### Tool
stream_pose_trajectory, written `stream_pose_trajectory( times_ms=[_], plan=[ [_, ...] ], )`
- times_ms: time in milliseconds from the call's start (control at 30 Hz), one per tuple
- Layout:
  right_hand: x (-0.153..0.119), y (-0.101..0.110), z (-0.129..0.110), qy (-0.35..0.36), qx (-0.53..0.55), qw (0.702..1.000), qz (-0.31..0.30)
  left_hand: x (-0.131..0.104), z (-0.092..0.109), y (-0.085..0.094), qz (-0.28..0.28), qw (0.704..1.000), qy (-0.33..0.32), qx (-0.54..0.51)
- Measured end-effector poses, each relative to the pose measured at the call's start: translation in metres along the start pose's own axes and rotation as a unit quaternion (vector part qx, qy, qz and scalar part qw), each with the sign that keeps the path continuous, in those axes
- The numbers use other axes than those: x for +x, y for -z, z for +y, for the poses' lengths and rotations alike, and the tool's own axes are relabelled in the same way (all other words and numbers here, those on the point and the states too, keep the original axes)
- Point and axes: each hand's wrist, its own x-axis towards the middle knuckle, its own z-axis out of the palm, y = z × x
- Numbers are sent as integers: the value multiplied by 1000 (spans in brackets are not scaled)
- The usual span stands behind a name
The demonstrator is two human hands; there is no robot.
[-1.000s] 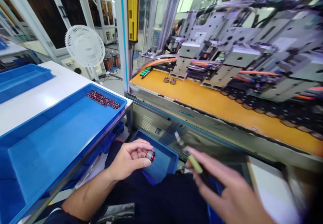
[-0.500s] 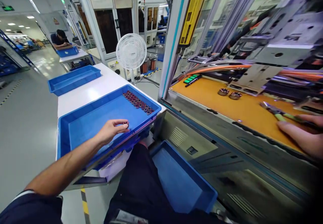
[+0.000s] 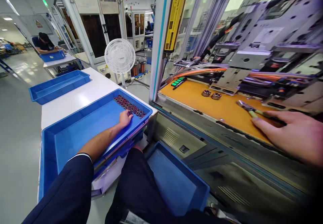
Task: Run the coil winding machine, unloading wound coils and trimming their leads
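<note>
My left hand (image 3: 124,118) reaches into a blue tray (image 3: 73,138), its fingers closed in a pinch on a small dark round part, mostly hidden by the fingertips. It is right at the near edge of tightly packed rows of small dark parts with reddish and pale spots (image 3: 132,106). On the right, my right hand (image 3: 290,129) is wrapped around cutting pliers (image 3: 252,111) with green and black handles. The pliers' jaws point left over the orange machine bed (image 3: 191,97). Two round copper-wound stators (image 3: 211,94) sit on that bed, beyond the pliers.
A second blue tray (image 3: 60,86) stands further back on the white table (image 3: 94,82). Another blue tray (image 3: 176,180) lies low beside my leg. A white fan (image 3: 120,56) stands behind the table. Machine fixtures (image 3: 248,60) border the bed. A person (image 3: 45,43) sits at the far left.
My left hand has moved forward and right within the tray, carrying the small round part up to the rows. My right hand still holds the pliers; the whole view has shifted left.
</note>
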Motion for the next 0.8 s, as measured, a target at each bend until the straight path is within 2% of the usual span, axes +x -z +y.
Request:
stream_pose_trajectory(
  times_ms=[100,167,267,333,400,467,533,600,700,800],
  plan=[
    [-12,30,-29,-25,7,998,-61,2,-1,-3,21,1000,-3,16],
    [-17,42,-39,-26,20,997,-64,-1,0,-1,29,999,-12,24],
    [-21,47,-42,-15,33,999,-41,-12,13,10,38,998,-40,34],
    [-23,44,-39,2,42,999,-23,-20,36,20,49,995,-74,33],
    [-24,40,-35,22,51,998,-4,-26,73,25,63,989,-129,19],
    [-23,36,-32,33,60,997,22,-34,123,22,68,977,-204,-7],
    [-24,33,-31,38,74,995,58,-43,178,8,52,959,-278,-35],
    [-28,34,-30,41,98,988,110,-51,230,-14,22,945,-323,-53],
    [-36,41,-29,44,134,965,222,-53,286,-51,-7,946,-318,-69],
    [-44,47,-28,54,150,936,315,-47,314,-77,-24,957,-273,-95]
  ],
)
